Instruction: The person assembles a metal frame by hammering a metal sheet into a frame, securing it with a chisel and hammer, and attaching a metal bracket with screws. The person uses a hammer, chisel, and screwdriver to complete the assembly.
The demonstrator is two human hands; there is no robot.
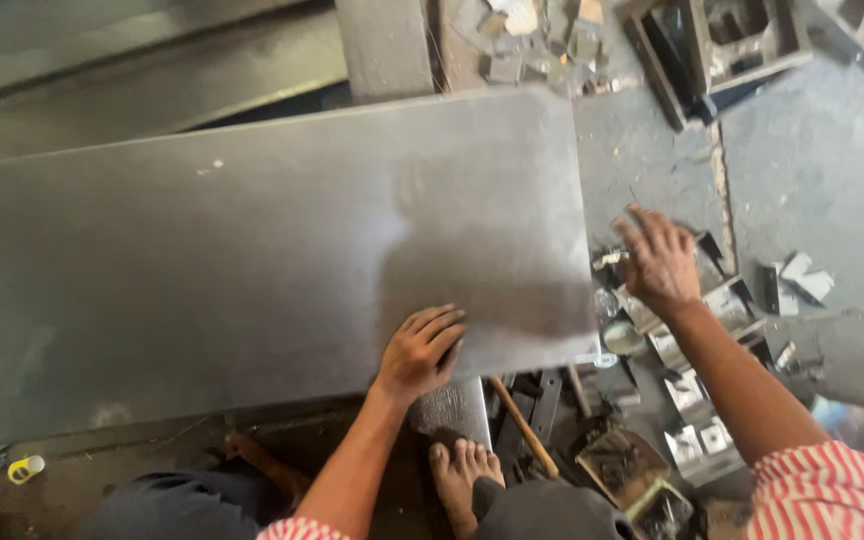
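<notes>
A large grey metal sheet lies flat across the floor in front of me. My left hand rests palm down on its near edge, fingers together. My right hand hovers with spread fingers over a pile of small metal pieces just right of the sheet's right edge; it holds nothing that I can see. My bare foot sits below the sheet's near edge.
Metal offcuts lie beyond the sheet's far right corner, next to dark metal frames. A wooden-handled tool and metal scraps lie near my foot. A small yellow object is at the bottom left.
</notes>
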